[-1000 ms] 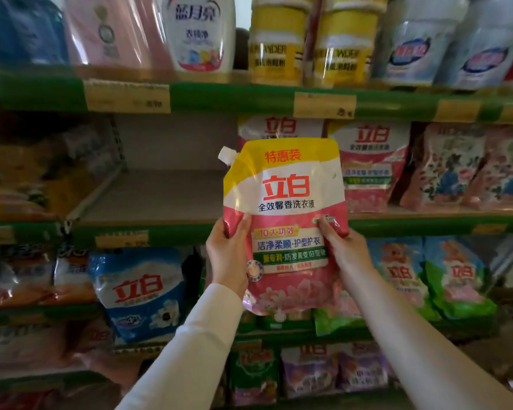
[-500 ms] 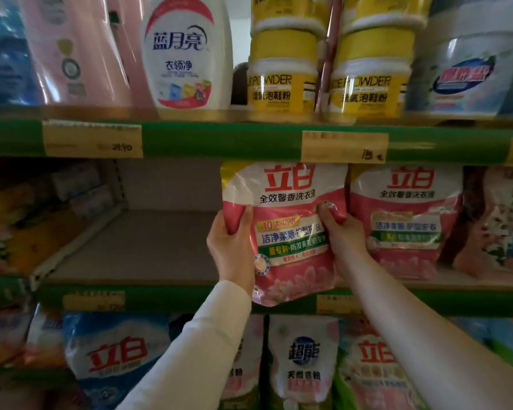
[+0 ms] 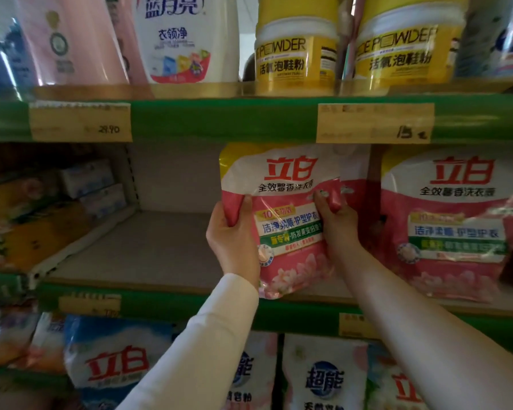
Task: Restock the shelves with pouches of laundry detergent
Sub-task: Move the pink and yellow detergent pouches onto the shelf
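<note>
I've got the glossy pink-and-white plastic detergent pouch (image 3: 288, 232) held at both sides: left grip (image 3: 234, 241) wraps its left edge, right grip (image 3: 338, 229) pinches its right. The base hangs below them, at the front of the beige shelf board (image 3: 148, 250). I'd seat it upright against the matching pouch (image 3: 453, 226) beyond my right grip.

The pouch (image 3: 288, 232) sits between the left hand (image 3: 231, 241) and the right hand (image 3: 339, 229), at the front of the shelf (image 3: 131, 247). A second pouch (image 3: 456, 220) stands right of the right hand. Tubs (image 3: 296, 54) sit above both hands.
</note>
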### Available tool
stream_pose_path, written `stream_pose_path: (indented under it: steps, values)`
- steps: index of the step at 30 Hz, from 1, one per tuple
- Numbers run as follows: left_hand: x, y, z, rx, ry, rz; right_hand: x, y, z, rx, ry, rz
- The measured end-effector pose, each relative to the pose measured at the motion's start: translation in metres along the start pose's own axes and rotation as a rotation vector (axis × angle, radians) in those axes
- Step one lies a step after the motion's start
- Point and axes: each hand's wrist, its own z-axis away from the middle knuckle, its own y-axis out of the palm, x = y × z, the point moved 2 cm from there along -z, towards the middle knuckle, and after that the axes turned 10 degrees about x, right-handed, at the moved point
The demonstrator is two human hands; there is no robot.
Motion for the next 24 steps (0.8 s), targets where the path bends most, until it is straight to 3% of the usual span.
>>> stream_pose_path:
  steps: [14, 24]
  values:
    - [0.006, 0.005, -0.013, 0.034, 0.025, -0.092, -0.015, -0.002, -0.004, -0.195, -0.13, -0.06]
    - [0.012, 0.002, 0.002, 0.046, -0.004, -0.072, -0.014, -0.003, -0.004, -0.221, -0.15, 0.029]
